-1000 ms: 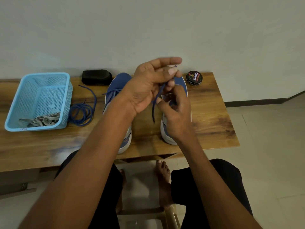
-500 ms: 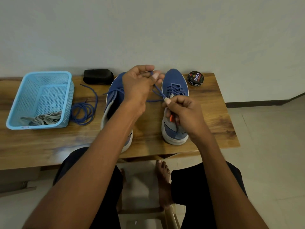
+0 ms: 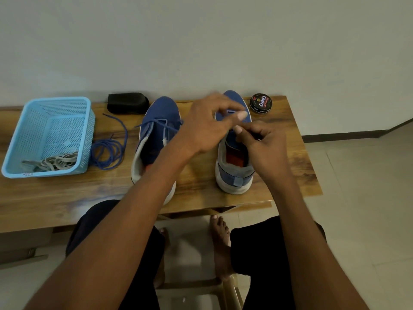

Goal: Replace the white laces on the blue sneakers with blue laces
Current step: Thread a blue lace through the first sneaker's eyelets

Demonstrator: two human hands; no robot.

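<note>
Both hands over right sneaker [image 3: 234, 166]: left hand [image 3: 207, 128] fingers [image 3: 242, 115] curled, pinching blue lace [image 3: 230, 112] near upper eyelets; right hand [image 3: 263, 148] fingers [image 3: 238, 129] pinched on same lace, exact contact blurred. Step: threading or tightening blue lace on right sneaker, probably late rows. Next: feed tip through remaining eyelet, pull even. Left sneaker [image 3: 156, 135] beside, partly laced. Spare blue lace [image 3: 107, 151] coiled on tabletop [image 3: 67, 193]; white laces [image 3: 55, 163] in blue basket [image 3: 17, 135].

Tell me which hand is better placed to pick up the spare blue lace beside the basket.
Probably the left hand: the spare blue lace lies on its side, while the right hand is farther away, over the right sneaker.
</note>
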